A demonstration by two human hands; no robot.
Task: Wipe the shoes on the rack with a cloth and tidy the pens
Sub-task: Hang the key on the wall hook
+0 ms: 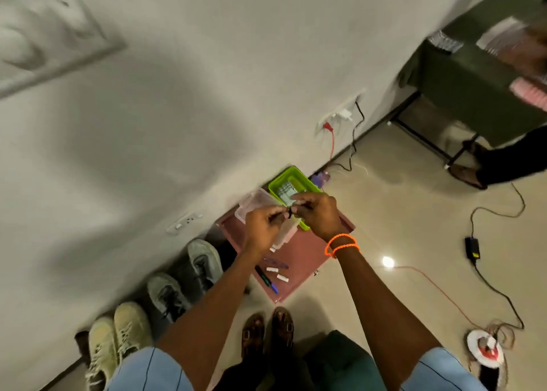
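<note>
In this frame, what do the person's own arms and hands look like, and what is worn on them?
Both forearms are bare, with short light blue sleeves showing at the bottom edge, each with a thin dark line on it. The right wrist carries two bright orange beaded bands. The left hand and right hand are bare: no gloves, and no rings or watch that I can make out.

Pink table (302, 260) against wall: carries green tray (299, 180), clear box (254, 202), pens (266, 276), white caps (282, 278). Floor (414, 213) carries shoes (165, 296), cables (497, 290).
</note>
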